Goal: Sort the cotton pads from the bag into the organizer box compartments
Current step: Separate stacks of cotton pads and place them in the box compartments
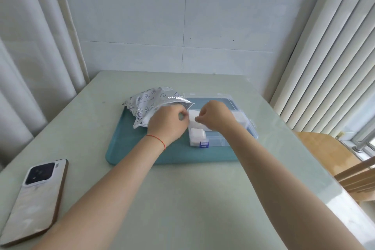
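A crinkled plastic bag (151, 101) with blue prints lies on the left of a teal tray (129, 148). To its right stands a clear organizer box (239, 136) with its lid open and white cotton pads (196, 136) in its left compartments. My left hand (169, 122) sits at the bag's mouth with curled fingers touching a white pad stack (192, 119). My right hand (215, 116) pinches the same stack from the right, just above the box.
A phone (34, 197) lies face down at the table's near left. A wooden chair (332, 154) stands at the right, beside a window with blinds. Curtains hang on the left, and a tiled wall is behind the table.
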A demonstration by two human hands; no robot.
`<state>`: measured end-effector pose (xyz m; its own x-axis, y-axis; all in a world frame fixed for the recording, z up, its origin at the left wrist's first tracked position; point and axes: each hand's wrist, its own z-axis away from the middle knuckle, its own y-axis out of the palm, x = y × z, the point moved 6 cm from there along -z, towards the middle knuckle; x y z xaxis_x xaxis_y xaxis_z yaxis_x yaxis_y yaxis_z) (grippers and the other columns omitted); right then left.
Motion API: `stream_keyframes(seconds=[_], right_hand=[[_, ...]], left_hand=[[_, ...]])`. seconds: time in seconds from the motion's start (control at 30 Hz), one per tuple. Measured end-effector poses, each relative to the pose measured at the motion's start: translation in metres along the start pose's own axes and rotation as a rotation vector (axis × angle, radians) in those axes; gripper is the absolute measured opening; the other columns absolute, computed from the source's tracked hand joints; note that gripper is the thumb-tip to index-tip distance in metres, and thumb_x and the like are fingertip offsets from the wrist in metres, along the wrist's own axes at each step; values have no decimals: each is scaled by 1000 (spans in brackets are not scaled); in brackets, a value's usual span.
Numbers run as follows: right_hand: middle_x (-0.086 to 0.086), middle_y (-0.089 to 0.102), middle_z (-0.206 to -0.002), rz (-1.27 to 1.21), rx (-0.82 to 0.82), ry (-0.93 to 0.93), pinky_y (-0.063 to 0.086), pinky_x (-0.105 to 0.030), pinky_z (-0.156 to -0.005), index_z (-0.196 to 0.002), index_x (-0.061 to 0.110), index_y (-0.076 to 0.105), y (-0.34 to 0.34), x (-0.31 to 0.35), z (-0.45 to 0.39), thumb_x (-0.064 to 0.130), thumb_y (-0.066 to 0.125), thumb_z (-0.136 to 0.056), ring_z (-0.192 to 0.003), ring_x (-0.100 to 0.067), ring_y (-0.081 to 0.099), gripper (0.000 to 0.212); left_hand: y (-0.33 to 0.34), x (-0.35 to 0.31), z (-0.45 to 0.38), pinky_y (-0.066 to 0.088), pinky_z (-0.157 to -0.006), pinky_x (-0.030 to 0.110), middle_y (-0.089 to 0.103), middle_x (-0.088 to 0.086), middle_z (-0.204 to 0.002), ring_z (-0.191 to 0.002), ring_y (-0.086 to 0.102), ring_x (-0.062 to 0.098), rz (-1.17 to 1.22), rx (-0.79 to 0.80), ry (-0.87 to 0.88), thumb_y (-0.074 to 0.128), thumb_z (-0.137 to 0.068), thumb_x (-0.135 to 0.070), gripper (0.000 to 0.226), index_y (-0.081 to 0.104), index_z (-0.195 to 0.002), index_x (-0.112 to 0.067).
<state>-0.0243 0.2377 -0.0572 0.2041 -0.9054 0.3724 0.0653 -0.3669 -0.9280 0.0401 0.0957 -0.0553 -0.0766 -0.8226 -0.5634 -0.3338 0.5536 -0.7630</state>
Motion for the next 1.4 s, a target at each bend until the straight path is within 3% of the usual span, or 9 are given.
stream_keyframes(seconds=[0.1,0.23,0.3,0.37,0.5,0.67,1.13,1.27,1.4], right_hand=[[-17,40,-60,-146,-88,-85,27,-25,-52,-61,1,56,4,28,-6,12,54,-80,-60,-18,31,23],[-3,36,-60,-178,37,-158,26,-26,-52,-59,16,43,28,69,-6,8,51,-83,-61,-20,31,26],[1,53,-72,-141,89,-153,34,-24,-55,-73,24,56,42,75,-11,13,53,-89,-70,-22,50,20],[-7,65,-93,-159,88,-131,43,-28,-65,-98,8,66,52,81,-16,22,54,-93,-86,-26,60,19],[-2,40,-57,-281,94,-27,27,-28,-49,-61,12,39,61,96,-23,39,57,-92,-53,-19,37,45],[0,60,-64,-552,178,107,27,-15,-38,-64,15,42,75,99,-27,21,68,-84,-31,-9,31,34],[2,48,-53,-560,288,-69,35,-22,-50,-92,4,71,23,49,-9,15,67,-89,-50,-14,42,12],[6,54,-58,-504,381,-229,37,-22,-53,-91,5,71,9,53,9,12,63,-92,-52,-12,44,10],[1,61,-67,-593,304,-240,36,-21,-50,-97,8,70,-5,48,17,12,72,-87,-50,-11,45,10]], left_hand=[[-43,17,-2,39,-62,30,60,0,-87,-87,58,26,-103,-350,1,63,-84,-23,11,68,-93,-21],[-53,67,-10,42,-75,34,55,6,-113,-105,54,29,-282,-153,-185,69,-80,-30,37,61,-116,-24],[-52,80,-10,45,-74,31,63,1,-107,-99,59,27,-180,-142,-240,64,-82,-23,23,65,-105,-24],[-53,85,-9,51,-75,32,70,-1,-95,-91,64,27,-64,-178,-247,59,-85,-16,12,69,-90,-21],[-54,87,-9,48,-70,27,72,1,-86,-82,65,23,77,-226,-224,60,-86,-12,12,71,-84,-16],[-55,91,-10,48,-71,26,68,-3,-78,-80,65,19,149,-232,-221,64,-84,-12,9,73,-84,-14],[-48,77,-6,45,-64,26,58,-7,-64,-65,55,13,271,-216,-174,62,-88,-32,22,63,-70,-18],[-32,60,0,58,-60,35,66,10,-73,-57,61,19,763,74,-355,51,-97,-41,40,69,-86,-7],[-2,33,17,59,-61,35,67,22,-98,-81,68,36,1199,546,-470,42,-100,-50,54,62,-116,-3]])
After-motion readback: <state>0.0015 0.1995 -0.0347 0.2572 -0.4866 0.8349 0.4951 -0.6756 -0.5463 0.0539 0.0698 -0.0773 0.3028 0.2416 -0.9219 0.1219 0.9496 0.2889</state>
